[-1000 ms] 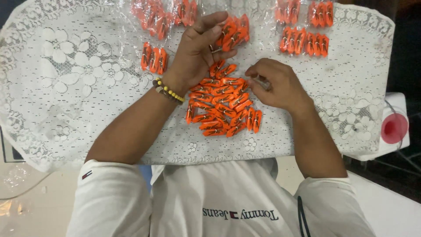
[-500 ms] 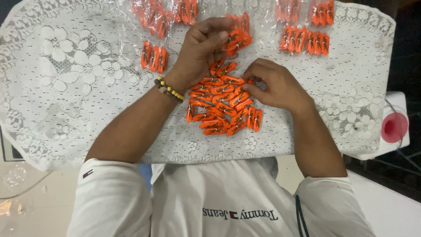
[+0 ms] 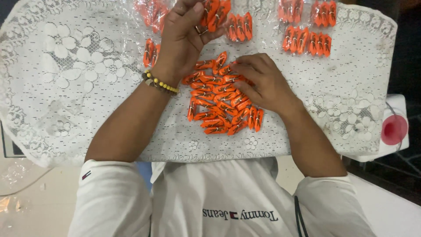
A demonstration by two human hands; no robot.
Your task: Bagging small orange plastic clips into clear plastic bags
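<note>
Orange clips (image 3: 219,105) lie on a white lace cloth (image 3: 79,79) with a flower pattern, beside a yellow bead bracelet (image 3: 160,82), a white shirt (image 3: 210,197) and a pink cap (image 3: 394,129).

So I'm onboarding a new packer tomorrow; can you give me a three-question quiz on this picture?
1. True or false: the left hand holds orange clips.
2. What does the right hand rest on? A) the loose clip pile B) the pink-capped bottle C) the bare lace cloth
3. What is worn on the left wrist?

Key: 1 true; 2 A; 3 a beaded bracelet.
</note>
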